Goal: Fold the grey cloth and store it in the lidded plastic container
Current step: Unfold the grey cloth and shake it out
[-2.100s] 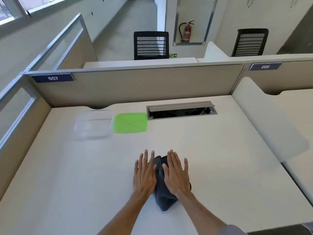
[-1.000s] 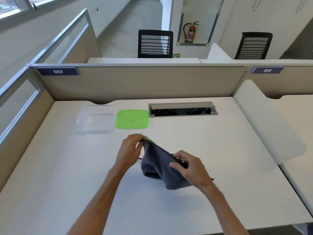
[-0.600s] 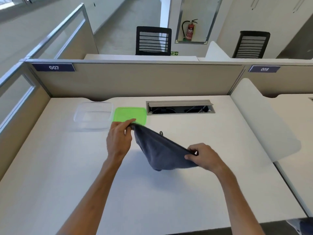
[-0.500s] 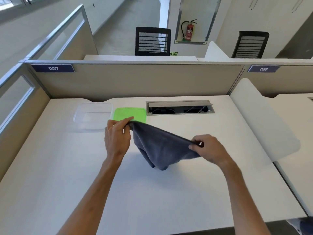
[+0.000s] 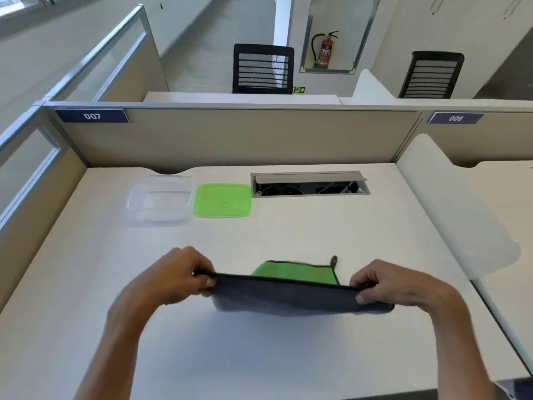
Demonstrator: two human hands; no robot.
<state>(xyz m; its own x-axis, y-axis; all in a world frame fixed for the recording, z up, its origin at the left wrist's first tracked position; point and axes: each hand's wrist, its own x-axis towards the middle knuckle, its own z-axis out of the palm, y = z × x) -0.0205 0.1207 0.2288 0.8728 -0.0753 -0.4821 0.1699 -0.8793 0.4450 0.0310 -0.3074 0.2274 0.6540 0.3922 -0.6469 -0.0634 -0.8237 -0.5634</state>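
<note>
The grey cloth (image 5: 284, 298) is stretched flat between my hands above the desk; its far part shows a green underside with a small black loop at the corner. My left hand (image 5: 176, 275) pinches the cloth's left corner and my right hand (image 5: 389, 284) pinches the right corner. The clear plastic container (image 5: 160, 200) stands open at the back left of the desk. Its green lid (image 5: 222, 200) lies flat on the desk just right of it.
A cable hatch (image 5: 308, 184) is open in the white desk (image 5: 288, 232) behind the lid. Beige partitions (image 5: 230, 137) close the back and left sides. A white divider panel (image 5: 455, 209) slopes along the right edge.
The bunched cloth was lifted from under my flat hands, pulled apart by its corners, and now hangs spread wide and taut nearer to me, green side showing.
</note>
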